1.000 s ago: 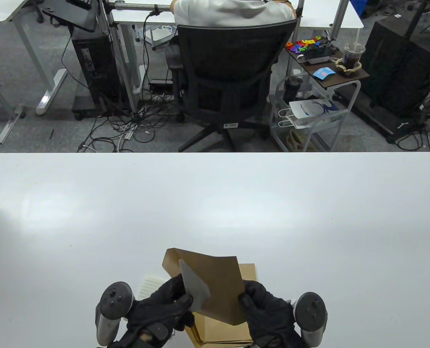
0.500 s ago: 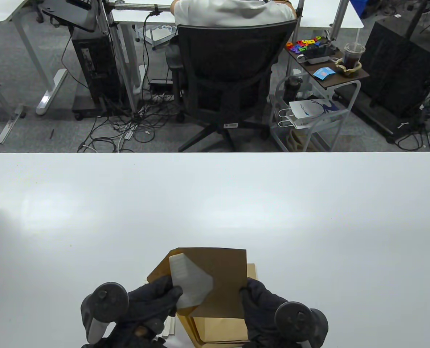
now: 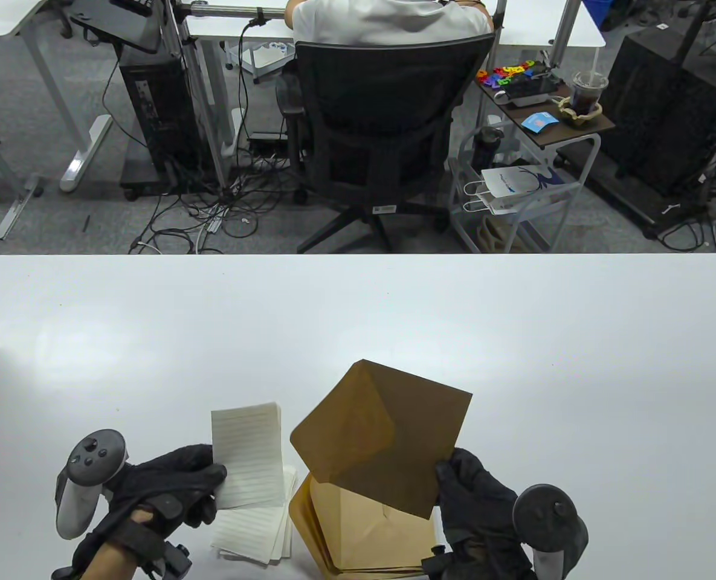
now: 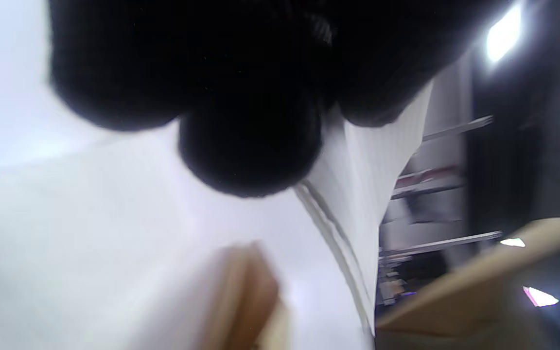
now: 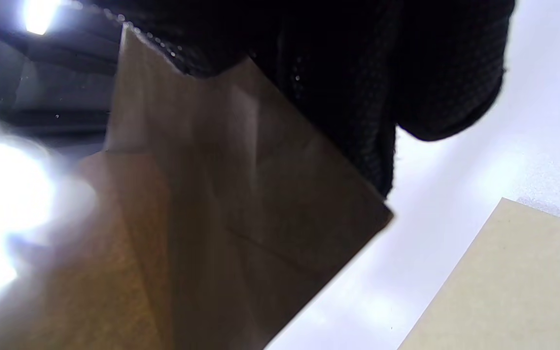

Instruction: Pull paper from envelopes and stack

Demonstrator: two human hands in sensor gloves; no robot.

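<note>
Paper in one hand, envelope in the other, both up off the white table (image 3: 515, 338).

The left hand (image 3: 164, 483) pinches the near left edge of a folded sheet of white lined paper (image 3: 248, 459), which is lifted above a small pile of white lined sheets (image 3: 255, 534) lying near the table's near edge. The right hand (image 3: 472, 492) grips the near right corner of a dark brown paper envelope (image 3: 388, 435), tilted with its flap open toward the far left, held over a stack of lighter tan envelopes (image 3: 370, 534) just right of the sheet pile. In the left wrist view the gloved fingertips (image 4: 251, 141) press on the sheet, though it's blurry. In the right wrist view the glove clamps the brown envelope's upper edge, with a tan envelope corner at lower right.
</note>
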